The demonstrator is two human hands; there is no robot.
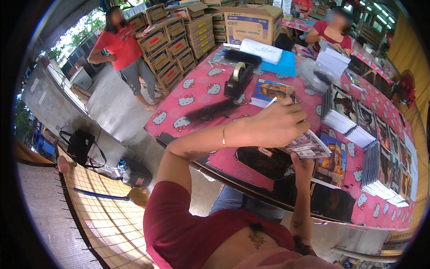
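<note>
Table cover: smooth plastic-looking sheet, slight sheen; held notebook: paper cover; stacked notebooks: glossy covers, matt paper edges; tape dispenser: smooth plastic; carton: matt cardboard; floor: matt concrete; bracelet: shiny metal

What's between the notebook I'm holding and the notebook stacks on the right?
In the head view, a blue-covered notebook, partly hidden by the held spiral notebook, then pink patterned tablecloth.

Carton: blue printing | white package: handwriting | castle-cover notebook: title lettering
</note>
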